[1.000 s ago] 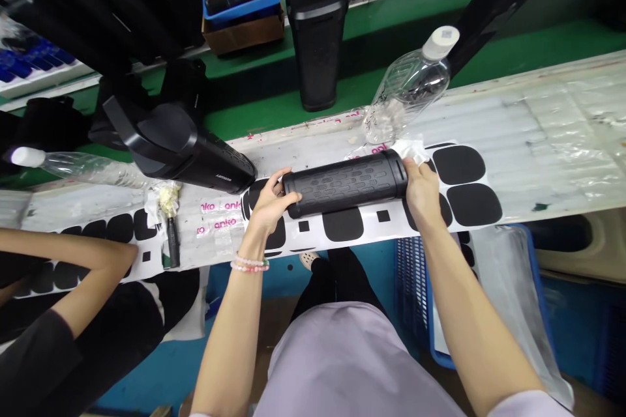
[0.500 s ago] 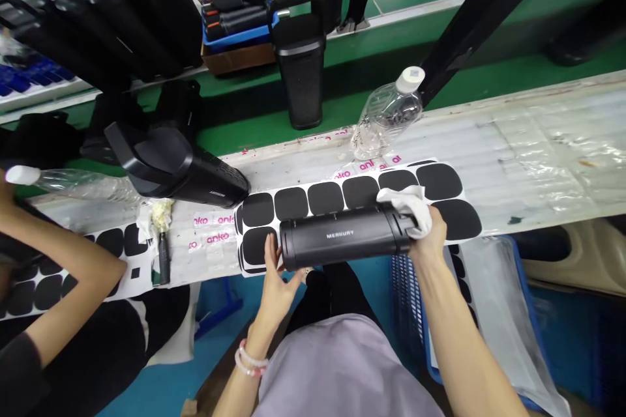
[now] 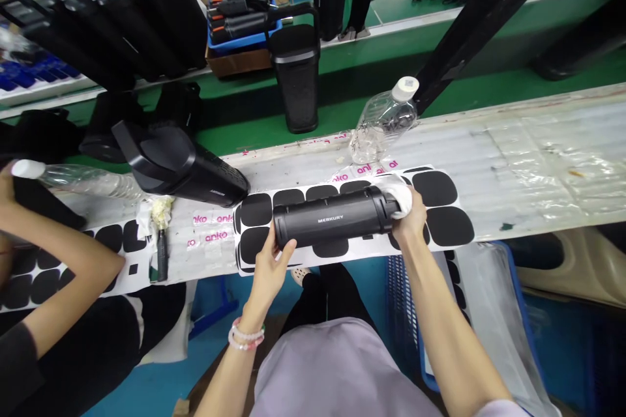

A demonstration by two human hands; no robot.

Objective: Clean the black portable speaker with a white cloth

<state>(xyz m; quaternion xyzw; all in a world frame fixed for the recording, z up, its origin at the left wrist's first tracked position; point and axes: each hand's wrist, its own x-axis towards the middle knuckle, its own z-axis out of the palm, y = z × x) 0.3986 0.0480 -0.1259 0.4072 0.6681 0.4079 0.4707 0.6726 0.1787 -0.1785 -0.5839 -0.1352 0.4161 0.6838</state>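
Note:
A black cylindrical speaker (image 3: 332,221) with white lettering lies sideways over a white sheet of black rounded pads (image 3: 440,199). My left hand (image 3: 271,264) cups its left end, thumb and fingers pressed on the rim. My right hand (image 3: 411,218) holds a white cloth (image 3: 398,199) bunched against the speaker's right end.
Another black speaker (image 3: 180,166) lies to the left; one more stands upright (image 3: 296,75) on the green belt. A clear plastic bottle (image 3: 381,120) leans behind the sheet. A co-worker's arm (image 3: 63,254) reaches in at left. A blue basket (image 3: 405,303) sits below the bench edge.
The speaker was turned from its grille side to its lettered side, dipped toward me, then went back over the pad sheet. My left hand shifted round its left end.

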